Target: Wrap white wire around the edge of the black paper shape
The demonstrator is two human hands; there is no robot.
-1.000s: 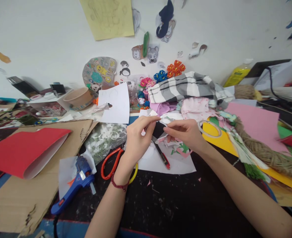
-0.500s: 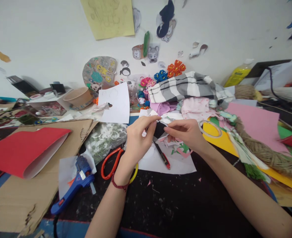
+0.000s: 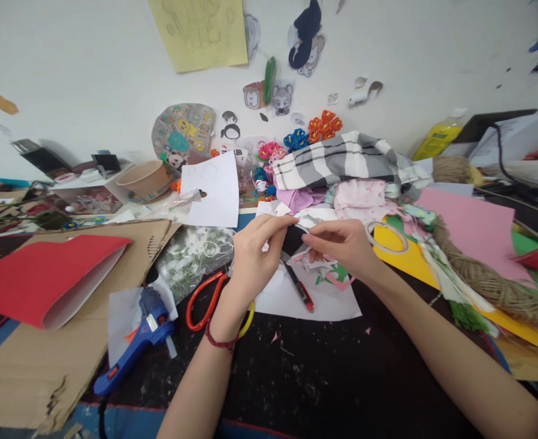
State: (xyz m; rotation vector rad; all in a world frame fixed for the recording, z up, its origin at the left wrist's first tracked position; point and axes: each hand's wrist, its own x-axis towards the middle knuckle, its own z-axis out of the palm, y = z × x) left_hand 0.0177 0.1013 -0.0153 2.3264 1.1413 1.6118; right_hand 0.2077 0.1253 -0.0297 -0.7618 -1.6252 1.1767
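Observation:
Above the middle of the table, my left hand pinches a small black piece with a pale curved edge, which looks like paper. The fingertips of my right hand close on the same piece from the other side. Much of it hides behind my fingers. Beneath lies white paper with a black pen with a red end and pink and green paper scraps. Beside my left wrist are a red scissor-like loop handle and a yellow loop, partly covered by my forearm.
A blue glue gun rests at the left, near flattened cardboard with a red folded sheet. To the right lie a roll of tape, twine and coloured sheets. Checked cloth is heaped at the back.
Both hands stay in nearly the same place. The black piece between my fingers has tilted slightly, and its pale edge shows a little differently.

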